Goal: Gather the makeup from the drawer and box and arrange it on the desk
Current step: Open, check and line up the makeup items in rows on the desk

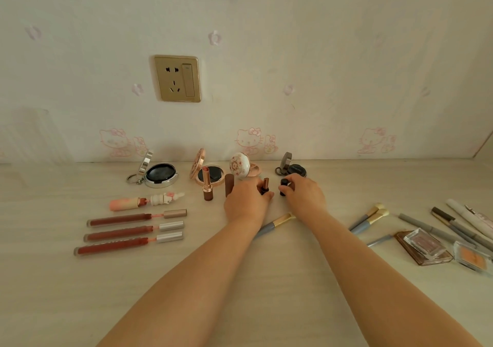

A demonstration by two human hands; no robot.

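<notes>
Both arms reach forward over the pale wooden desk [266, 280] toward its back edge. The left hand [246, 200] has its fingers curled around an opened dark lipstick [265, 186], held upright with its bullet exposed. The right hand [302, 194] pinches a small dark cap [283, 186] just beside it — the 2 pieces are close but apart.

Along the back edge, against the wall, 4 compacts stand open: a silver compact [157, 174] with a key ring toward the left, a rose-gold compact [210, 174], a white floral compact [241, 166] and a dark compact [292, 169] behind the right hand. In front of the rose-gold one an open lipstick [207, 188] stands upright, with its brown cap [229, 185] upright just to its right, near the left hand.

Toward the left edge lie 4 opened lip products in a column: a pink tube [126, 204] with a white figurine-shaped applicator top [166, 198], then 3 lip glosses [117, 236] with their silver-capped wands [170, 226] drawn out beside them.

A gold-ferruled brush [277, 222] lies between the forearms, partly under the left wrist. Near the right edge lie 2 more brushes [372, 217], a scatter of grey and white pencils [458, 226], and 2 clear eyeshadow cases [424, 245] — one brownish, one orange.

A gold wall socket [177, 78] sits on the cartoon-cat wallpaper [320, 53] above the desk.
</notes>
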